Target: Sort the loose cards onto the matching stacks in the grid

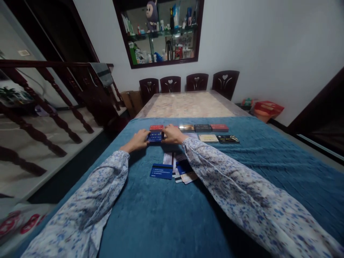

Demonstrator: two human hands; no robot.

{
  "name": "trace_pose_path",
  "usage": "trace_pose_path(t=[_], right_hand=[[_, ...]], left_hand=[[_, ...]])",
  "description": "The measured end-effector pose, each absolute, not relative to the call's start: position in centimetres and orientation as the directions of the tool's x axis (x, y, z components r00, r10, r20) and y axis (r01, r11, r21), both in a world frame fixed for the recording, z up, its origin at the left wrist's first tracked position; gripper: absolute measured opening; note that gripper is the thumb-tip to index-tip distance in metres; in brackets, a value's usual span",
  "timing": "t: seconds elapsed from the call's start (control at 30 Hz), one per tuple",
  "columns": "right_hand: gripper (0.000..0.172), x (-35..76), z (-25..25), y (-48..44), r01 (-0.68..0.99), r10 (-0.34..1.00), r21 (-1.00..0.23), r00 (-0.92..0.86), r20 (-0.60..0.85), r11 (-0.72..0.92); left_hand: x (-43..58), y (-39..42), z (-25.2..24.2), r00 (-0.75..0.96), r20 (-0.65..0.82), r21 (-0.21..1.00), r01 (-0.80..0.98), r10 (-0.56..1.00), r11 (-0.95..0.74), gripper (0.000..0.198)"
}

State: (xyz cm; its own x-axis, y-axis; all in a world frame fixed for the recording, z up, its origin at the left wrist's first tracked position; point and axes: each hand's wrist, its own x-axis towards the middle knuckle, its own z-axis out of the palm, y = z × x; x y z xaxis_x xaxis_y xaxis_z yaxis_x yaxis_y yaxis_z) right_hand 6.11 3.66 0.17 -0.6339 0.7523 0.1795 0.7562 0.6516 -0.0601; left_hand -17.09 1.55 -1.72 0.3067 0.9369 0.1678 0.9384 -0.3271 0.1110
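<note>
A stack of dark blue cards (155,137) lies on the blue cloth between my two hands. My left hand (139,139) grips its left edge, fingers bent around the side. On the opposite edge, my right hand (172,134) is closed against the cards, thumb low and fingers above. Just behind sits a red card stack (156,127). Nearer to me are a loose blue card (161,171) with a dark stripe and several overlapping cards (185,172), partly covered by my right sleeve.
Gold (186,127), dark (202,128) and red-pink (219,127) card stacks continue the back row. Before them lie a cream card (208,138) and a black card (228,139). Several chairs (197,82) stand beyond the table (185,104); a wooden railing (53,64) runs along the left.
</note>
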Motion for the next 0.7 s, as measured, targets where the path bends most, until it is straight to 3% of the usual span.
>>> trace_pose_path(t=[0.43, 0.7], right_hand=[[0.048, 4.7, 0.2, 6.2, 0.772, 0.773, -0.048, -0.631, 0.06, 0.634], [0.045, 4.7, -0.1, 6.9, 0.765, 0.768, -0.085, -0.64, 0.008, 0.638]], left_hand=[[-17.5, 4.7, -1.7, 0.329, 0.073, 0.103, 0.937, 0.942, -0.335, 0.049], [-17.5, 5.2, -1.3, 0.311, 0.0, 0.189, 0.933, 0.951, -0.305, 0.05]])
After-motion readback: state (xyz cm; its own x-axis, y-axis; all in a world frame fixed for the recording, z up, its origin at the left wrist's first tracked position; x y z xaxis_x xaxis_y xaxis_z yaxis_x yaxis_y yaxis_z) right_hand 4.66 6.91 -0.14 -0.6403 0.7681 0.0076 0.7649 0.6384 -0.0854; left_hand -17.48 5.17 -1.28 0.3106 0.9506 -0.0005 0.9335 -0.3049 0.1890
